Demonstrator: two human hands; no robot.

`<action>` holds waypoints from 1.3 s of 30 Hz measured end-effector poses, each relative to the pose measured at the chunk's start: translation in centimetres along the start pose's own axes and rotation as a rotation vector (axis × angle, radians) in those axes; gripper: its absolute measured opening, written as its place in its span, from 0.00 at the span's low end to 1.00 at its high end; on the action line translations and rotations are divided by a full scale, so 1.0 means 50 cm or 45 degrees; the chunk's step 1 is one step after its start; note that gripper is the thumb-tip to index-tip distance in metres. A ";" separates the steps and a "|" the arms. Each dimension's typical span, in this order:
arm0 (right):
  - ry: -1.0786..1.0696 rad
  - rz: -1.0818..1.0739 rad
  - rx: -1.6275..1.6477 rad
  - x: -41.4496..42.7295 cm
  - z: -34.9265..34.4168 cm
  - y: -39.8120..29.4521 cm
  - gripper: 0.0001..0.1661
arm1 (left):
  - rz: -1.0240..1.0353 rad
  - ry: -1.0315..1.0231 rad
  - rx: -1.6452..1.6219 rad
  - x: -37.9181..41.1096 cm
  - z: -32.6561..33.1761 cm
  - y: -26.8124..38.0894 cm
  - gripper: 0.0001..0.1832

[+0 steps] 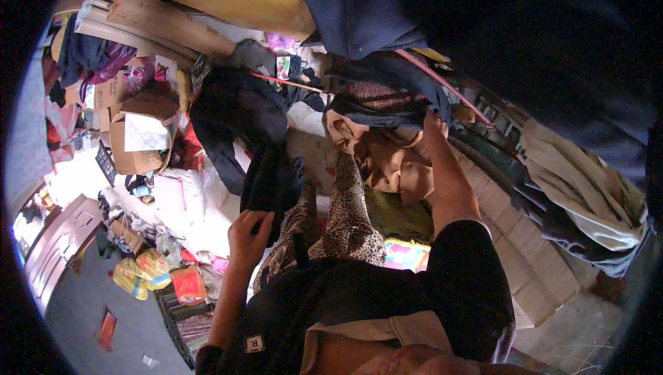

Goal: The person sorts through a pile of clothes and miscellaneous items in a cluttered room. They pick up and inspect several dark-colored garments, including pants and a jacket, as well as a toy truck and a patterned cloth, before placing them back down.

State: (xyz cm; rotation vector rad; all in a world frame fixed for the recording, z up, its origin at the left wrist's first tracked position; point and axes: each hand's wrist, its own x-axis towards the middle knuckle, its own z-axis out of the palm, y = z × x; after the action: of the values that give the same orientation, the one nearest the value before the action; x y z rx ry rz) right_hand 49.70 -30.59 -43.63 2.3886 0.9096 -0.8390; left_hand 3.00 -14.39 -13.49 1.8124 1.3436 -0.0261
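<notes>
My left hand (252,233) is closed on the lower end of a long black garment (235,121). That garment hangs down at the left of my legs, with folds gathered near my fingers. At the right, my right hand (436,124) reaches forward to a dark blue garment (380,111), its fingers at the edge of the cloth. The grip there is partly hidden in shadow. Below it lies crumpled tan cloth (386,160), close to my right forearm. An olive-green cloth (401,214) shows under the tan one.
Left of me stand an open cardboard box (137,142) and yellow plastic bags (142,271). A pink pole (445,87) slants at the upper right, above flattened cardboard (523,250). Beige cloth (575,183) hangs at the far right. Dark fabric (518,28) covers the top right.
</notes>
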 end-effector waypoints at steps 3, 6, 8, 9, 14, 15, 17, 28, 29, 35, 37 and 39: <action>-0.057 0.042 -0.063 -0.093 -0.047 0.057 0.21 | 0.051 0.008 -0.011 -0.013 -0.013 0.011 0.07; 0.002 0.047 0.087 -0.216 -0.129 0.075 0.19 | 0.147 0.079 0.004 -0.041 -0.050 0.022 0.08; 0.055 0.036 0.195 -0.327 -0.236 0.079 0.21 | 0.213 0.109 -0.030 -0.064 -0.078 0.023 0.08; 0.082 0.028 0.243 -0.391 -0.298 0.083 0.22 | 0.226 0.107 -0.069 -0.078 -0.092 0.025 0.08; 0.429 -0.327 1.166 -0.735 -0.542 0.039 0.19 | 0.325 0.065 -0.173 -0.142 -0.140 0.012 0.10; 0.525 -0.363 1.469 -0.818 -0.592 -0.005 0.19 | 0.394 0.050 -0.177 -0.147 -0.141 -0.001 0.11; 0.450 -0.612 1.719 -0.896 -0.652 -0.028 0.19 | 0.536 0.044 -0.161 -0.169 -0.167 0.000 0.13; 0.090 -1.868 2.310 -1.251 -0.886 -0.341 0.13 | 0.500 0.123 0.006 -0.219 -0.247 0.006 0.51; 0.018 -1.899 2.336 -1.298 -0.899 -0.373 0.13 | 0.465 0.215 -0.034 -0.217 -0.256 -0.002 0.51; 0.061 -2.194 1.957 -1.472 -0.901 -0.566 0.14 | 0.726 0.398 -0.550 -0.195 -0.291 -0.064 0.25; 0.145 -2.326 1.690 -1.458 -0.902 -0.599 0.15 | 0.791 0.431 -0.958 -0.205 -0.307 -0.044 0.20; 0.424 -2.307 1.401 -1.406 -0.894 -0.617 0.17 | 0.463 0.371 -1.287 -0.242 -0.343 -0.034 0.19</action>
State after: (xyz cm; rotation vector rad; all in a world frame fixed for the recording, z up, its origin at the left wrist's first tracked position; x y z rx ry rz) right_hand 2.79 -13.77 29.94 1.6119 3.5892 -1.7696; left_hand -11.10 -12.80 2.08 1.1521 0.9031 0.9661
